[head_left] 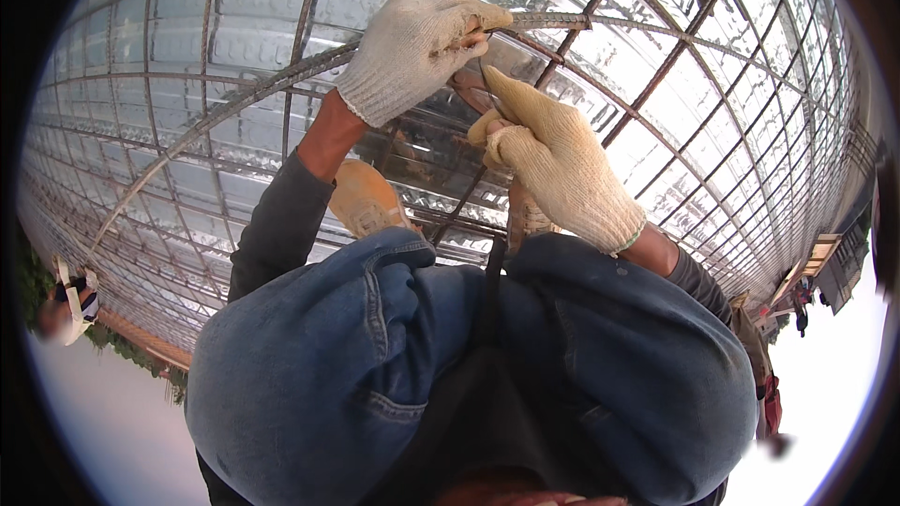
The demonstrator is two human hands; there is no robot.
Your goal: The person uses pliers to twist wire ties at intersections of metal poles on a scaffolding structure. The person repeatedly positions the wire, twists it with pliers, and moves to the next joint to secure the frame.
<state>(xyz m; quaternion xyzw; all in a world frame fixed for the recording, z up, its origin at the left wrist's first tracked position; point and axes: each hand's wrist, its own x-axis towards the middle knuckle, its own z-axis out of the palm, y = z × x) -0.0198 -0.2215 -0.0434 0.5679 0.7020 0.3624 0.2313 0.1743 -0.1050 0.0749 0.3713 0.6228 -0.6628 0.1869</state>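
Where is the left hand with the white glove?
In the head view, the left hand is top centre, gripping a steel bar of the mesh, just above the right hand.

No package, label, sign or screen is to be seen anywhere in the view (neither near the hands nor at the far edges). Nothing printed or lettered can be made out at the left or right rim, where small shapes are too blurred to be told.
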